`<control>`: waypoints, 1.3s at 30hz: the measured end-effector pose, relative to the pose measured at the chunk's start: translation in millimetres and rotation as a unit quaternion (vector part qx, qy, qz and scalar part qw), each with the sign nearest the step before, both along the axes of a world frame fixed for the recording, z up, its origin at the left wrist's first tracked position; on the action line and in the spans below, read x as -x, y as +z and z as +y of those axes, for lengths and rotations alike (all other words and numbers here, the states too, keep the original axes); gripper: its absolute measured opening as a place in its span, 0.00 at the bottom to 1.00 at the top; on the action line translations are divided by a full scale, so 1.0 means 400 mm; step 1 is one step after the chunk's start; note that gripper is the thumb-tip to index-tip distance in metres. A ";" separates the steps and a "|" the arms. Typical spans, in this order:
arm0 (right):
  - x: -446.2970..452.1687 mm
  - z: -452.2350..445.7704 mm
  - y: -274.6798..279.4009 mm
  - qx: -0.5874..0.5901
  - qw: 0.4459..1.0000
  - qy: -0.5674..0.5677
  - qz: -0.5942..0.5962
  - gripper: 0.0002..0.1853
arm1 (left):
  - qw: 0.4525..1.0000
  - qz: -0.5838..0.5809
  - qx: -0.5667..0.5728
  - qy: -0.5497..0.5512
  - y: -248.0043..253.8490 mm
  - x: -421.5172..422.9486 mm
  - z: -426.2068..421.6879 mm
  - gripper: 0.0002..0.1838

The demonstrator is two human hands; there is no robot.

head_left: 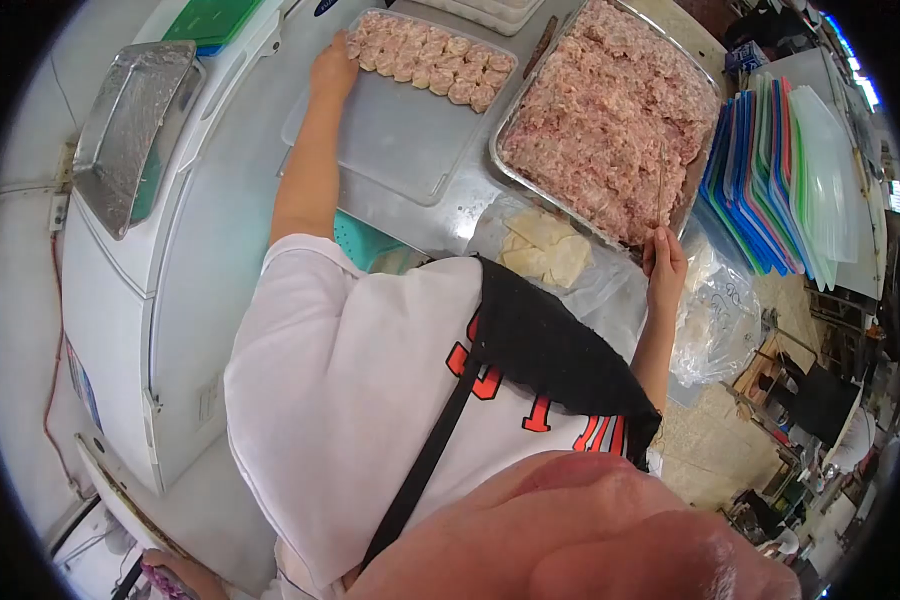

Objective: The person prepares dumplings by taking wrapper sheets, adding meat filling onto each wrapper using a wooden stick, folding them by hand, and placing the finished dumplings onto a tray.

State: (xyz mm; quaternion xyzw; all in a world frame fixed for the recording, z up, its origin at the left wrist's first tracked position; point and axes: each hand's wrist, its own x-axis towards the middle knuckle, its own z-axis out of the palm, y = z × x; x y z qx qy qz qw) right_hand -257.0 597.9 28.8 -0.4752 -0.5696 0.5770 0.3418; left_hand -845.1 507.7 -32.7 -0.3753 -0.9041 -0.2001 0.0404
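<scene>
My left hand (334, 70) reaches to the far left corner of a translucent plastic tray (400, 140), against the end of the rows of filled dumplings (435, 60). Its fingers look bent together, and what they hold, if anything, is hidden. At the near right corner of a metal pan, my right hand (666, 262) is closed on a thin stick (661, 190) that points into the pinkish minced meat (610, 120). Pale yellow dumpling wrappers (545, 250) lie in a loose stack on plastic film, left of my right hand.
Coloured plastic sheets (760, 180) stand in a row at right. A clear plastic bag (715, 320) is below them. On the white freezer (205, 200) at left rests an empty metal pan (135, 130). A person's hand (180, 575) shows at lower left.
</scene>
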 end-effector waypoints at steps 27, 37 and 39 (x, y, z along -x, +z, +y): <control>0.000 -0.003 -0.003 -0.045 0.997 0.005 -0.060 0.12 | 0.975 0.190 0.064 -0.092 0.008 0.034 0.005 0.25; -0.008 0.072 0.118 -0.344 0.853 0.167 -0.355 0.15 | 0.913 0.077 -0.144 -0.373 0.214 -0.354 -0.030 0.18; 0.007 0.106 0.163 -0.343 0.824 0.164 -0.419 0.15 | 0.876 -0.010 -0.142 -0.461 0.243 -0.489 -0.049 0.16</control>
